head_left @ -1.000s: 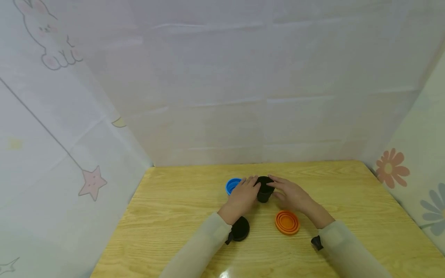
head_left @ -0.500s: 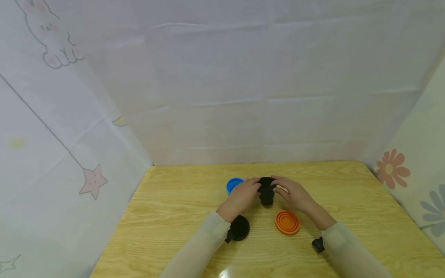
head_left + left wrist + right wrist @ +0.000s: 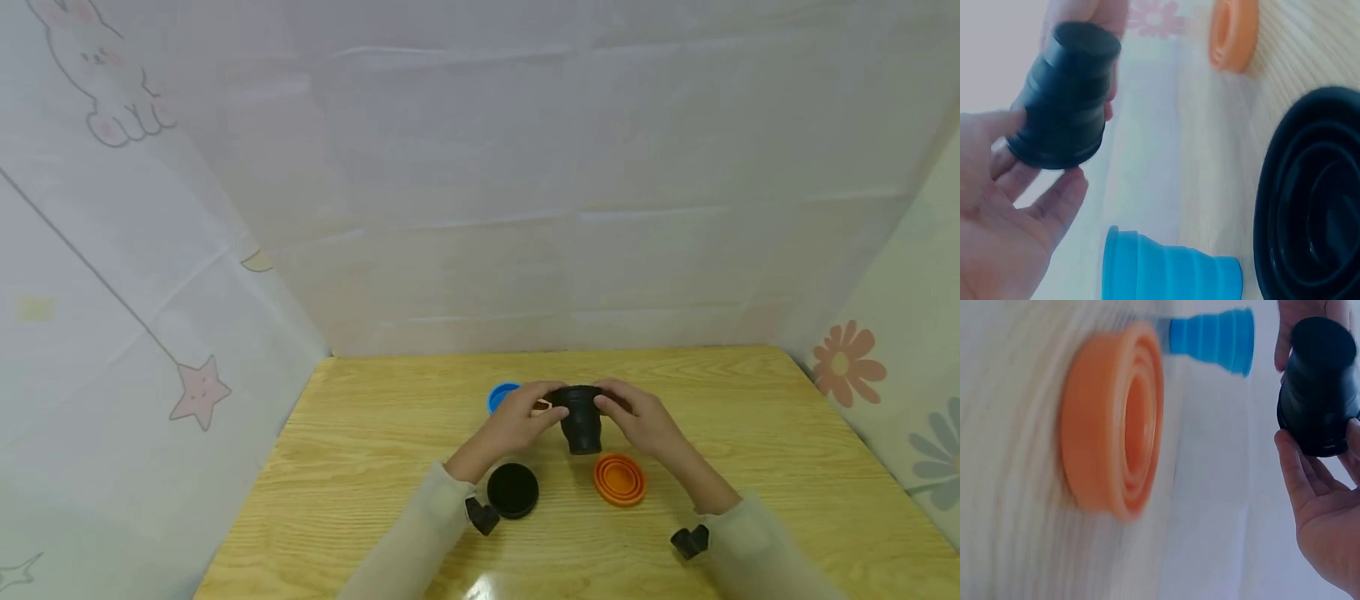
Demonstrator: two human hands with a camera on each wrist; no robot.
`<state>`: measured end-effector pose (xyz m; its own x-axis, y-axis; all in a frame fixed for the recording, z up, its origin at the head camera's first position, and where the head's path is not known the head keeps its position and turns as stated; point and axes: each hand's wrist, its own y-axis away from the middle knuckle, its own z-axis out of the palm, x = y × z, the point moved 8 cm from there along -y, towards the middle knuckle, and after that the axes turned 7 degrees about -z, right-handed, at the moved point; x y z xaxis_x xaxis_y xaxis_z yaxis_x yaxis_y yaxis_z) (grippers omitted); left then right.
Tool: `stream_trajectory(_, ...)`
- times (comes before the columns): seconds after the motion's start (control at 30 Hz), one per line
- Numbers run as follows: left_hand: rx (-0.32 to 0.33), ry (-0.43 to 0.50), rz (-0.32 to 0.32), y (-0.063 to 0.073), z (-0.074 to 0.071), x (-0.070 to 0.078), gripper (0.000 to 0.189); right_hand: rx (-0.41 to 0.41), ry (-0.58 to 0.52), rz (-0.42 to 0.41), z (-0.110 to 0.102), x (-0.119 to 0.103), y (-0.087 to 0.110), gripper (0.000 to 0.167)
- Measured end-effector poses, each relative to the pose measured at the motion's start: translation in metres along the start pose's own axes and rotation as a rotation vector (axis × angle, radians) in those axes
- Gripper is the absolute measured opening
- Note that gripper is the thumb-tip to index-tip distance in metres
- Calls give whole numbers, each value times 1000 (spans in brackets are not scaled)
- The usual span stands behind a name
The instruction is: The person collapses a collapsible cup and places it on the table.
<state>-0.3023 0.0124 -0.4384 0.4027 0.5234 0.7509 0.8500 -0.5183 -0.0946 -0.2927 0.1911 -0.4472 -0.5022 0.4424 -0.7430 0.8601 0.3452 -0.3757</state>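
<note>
Both hands hold a black collapsible cup (image 3: 582, 425), extended into a ribbed, tapering shape, above the wooden table. Its wide rim points away and its narrow base leans toward the head camera. My left hand (image 3: 517, 419) pinches the rim from the left, thumb on the near side and fingers behind. On the opposite side my right hand (image 3: 643, 421) grips the rim the same way. In the right wrist view the cup's base (image 3: 1324, 342) faces the camera. Below the hands lies an orange collapsible cup (image 3: 619, 481), folded flat into rings.
A second black collapsible cup (image 3: 513, 491) lies flattened near the left wrist. Behind the left hand stands a blue collapsible cup (image 3: 1172, 269), extended and partly covered in the head view. A printed cloth (image 3: 465, 250) hangs behind the table (image 3: 375, 433).
The extended black cup has been lifted and tipped, its base swinging toward the person, so its side now shows instead of its opening. Both hands turned with it; the flat cups stayed put.
</note>
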Motion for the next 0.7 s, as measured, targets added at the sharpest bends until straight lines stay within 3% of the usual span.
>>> stream_trajectory(0.13,-8,110,17,8,-5,0,43,4,-127,62,8,-7,9,32)
stream_trajectory(0.37,2,172,45,30,-9,3,34,-3,-226,41,19,-34,21,29)
stream_trajectory(0.7,12,266,41,45,-5,3,24,-78,-450,33,33,-42,28,32)
